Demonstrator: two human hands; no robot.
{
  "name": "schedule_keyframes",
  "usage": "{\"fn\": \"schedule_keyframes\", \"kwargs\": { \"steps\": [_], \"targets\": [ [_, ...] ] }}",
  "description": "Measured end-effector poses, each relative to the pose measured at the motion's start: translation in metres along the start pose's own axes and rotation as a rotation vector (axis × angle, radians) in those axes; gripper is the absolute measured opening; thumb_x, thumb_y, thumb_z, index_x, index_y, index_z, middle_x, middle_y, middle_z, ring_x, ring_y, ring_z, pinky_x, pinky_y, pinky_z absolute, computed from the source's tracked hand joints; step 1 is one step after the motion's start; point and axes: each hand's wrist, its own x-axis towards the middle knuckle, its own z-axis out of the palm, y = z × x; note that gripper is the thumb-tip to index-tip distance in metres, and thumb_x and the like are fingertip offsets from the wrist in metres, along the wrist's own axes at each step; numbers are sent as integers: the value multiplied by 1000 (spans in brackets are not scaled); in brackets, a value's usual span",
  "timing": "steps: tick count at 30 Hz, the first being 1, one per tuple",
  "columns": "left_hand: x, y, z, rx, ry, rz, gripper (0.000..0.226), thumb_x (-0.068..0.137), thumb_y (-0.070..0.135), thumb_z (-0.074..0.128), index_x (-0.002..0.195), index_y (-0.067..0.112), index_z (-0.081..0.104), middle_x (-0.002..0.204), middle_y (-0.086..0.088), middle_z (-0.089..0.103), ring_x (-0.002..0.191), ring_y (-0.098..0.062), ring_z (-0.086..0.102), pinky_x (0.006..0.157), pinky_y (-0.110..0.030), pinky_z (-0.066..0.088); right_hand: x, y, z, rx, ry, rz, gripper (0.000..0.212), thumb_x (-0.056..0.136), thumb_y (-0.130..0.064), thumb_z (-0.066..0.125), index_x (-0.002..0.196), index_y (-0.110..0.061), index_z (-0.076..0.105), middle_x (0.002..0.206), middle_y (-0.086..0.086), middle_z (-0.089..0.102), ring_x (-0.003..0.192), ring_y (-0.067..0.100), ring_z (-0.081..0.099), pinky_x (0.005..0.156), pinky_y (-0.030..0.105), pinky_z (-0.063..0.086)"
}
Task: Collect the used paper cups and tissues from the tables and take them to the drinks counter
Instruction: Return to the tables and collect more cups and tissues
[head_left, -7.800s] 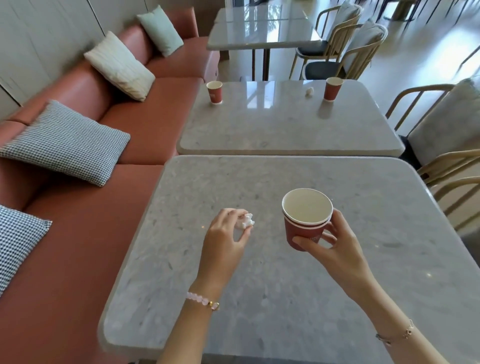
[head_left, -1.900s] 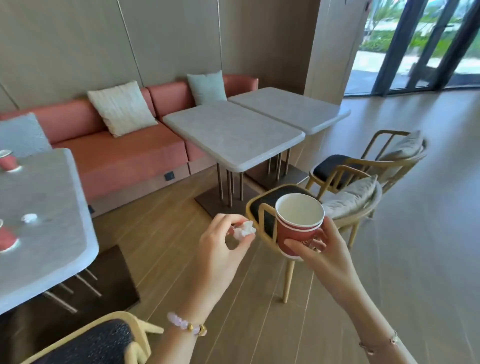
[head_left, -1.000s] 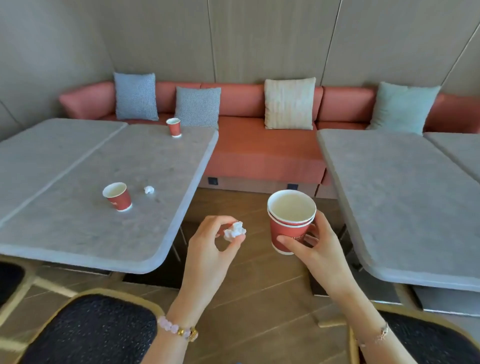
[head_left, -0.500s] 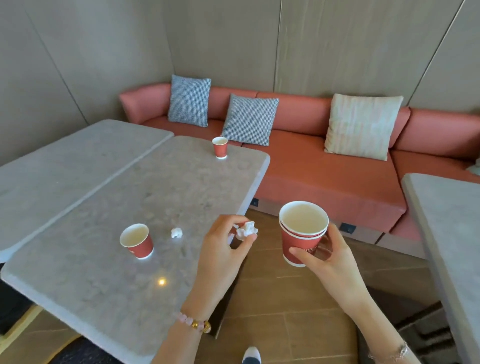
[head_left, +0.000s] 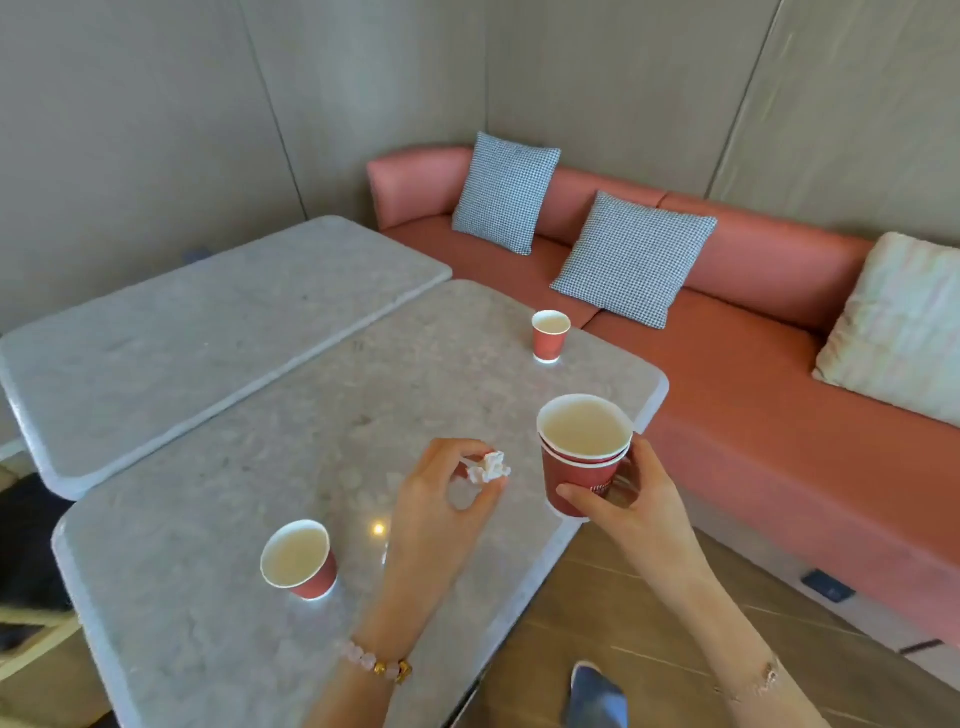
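Left hand (head_left: 441, 501) pinches a small crumpled white tissue (head_left: 489, 466) between thumb and fingertips, held in the air over the near tabletop (head_left: 197, 545). Right hand (head_left: 631, 501) grips a stack of red paper cups (head_left: 581, 457) round its lower wall, upright, above the tabletop's right edge (two rims show, one cup nested inside the other). Two further red cups stand upright on the same tabletop: the near cup (head_left: 300, 559) sits just left of the left forearm, the far cup (head_left: 550, 335) stands close to the sofa-side edge, and the two are well apart. A second tabletop (head_left: 208, 322) lies alongside to the left, separated by a narrow gap. A terracotta sofa (head_left: 753, 410) runs along the wall behind, carrying two checked cushions (head_left: 634, 260) and one cream cushion (head_left: 904, 322). A beaded bracelet (head_left: 376, 665) sits on the left wrist. Wood flooring (head_left: 597, 608) shows beneath the right forearm.
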Motion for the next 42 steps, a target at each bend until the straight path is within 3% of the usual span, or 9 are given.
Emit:
{"fn": "schedule_keyframes", "kwargs": {
  "steps": [5,10,16,21,30,36,42],
  "targets": [
    [33,-20,12,44,143,-125,22,75,11,76,88,24,64,91,9,64,81,-4,59,72,-10,44,78,9,18,-14,-179,-31,72,68,-27,82,127,-35,41,119,-10,57,105,10,57,78,13,45],
    [65,-34,34,144,306,-267,21,75,14,77,88,24,64,90,14,63,82,-1,57,70,-12,44,155,12,31,27,-393,-80,64,66,-31,82,115,-47,44,111,-27,55,98,-4,57,67,3,46],
    [94,-37,64,240,467,-414,18,76,16,76,87,24,66,91,15,63,82,-1,57,71,-7,42,227,18,38,60,-605,-95,65,66,-21,84,120,-34,50,110,-10,64,94,-6,60,72,9,48],
    [106,-36,87,287,552,-512,16,77,18,76,89,21,67,92,14,63,83,-2,57,72,-7,43,263,28,42,62,-751,-101,66,67,-23,83,123,-31,49,114,-9,63,99,-1,60,75,12,48],
    [110,-41,100,326,580,-573,18,76,22,75,90,23,65,91,13,61,79,-2,58,71,-4,43,277,36,52,79,-820,-97,70,64,-29,85,125,-31,49,115,-9,63,100,-2,60,77,11,48],
    [100,-65,112,292,561,-579,21,76,19,76,88,29,61,90,20,59,80,0,57,69,-3,41,277,35,48,79,-791,-92,69,55,-49,78,117,-37,51,110,-13,64,99,-2,61,78,12,48],
    [76,-118,142,284,430,-741,16,80,18,73,93,21,64,95,10,59,81,-9,57,69,-4,38,271,41,49,79,-800,-81,69,57,-43,80,119,-34,51,113,-8,65,105,10,63,88,26,50]
  ]
}}
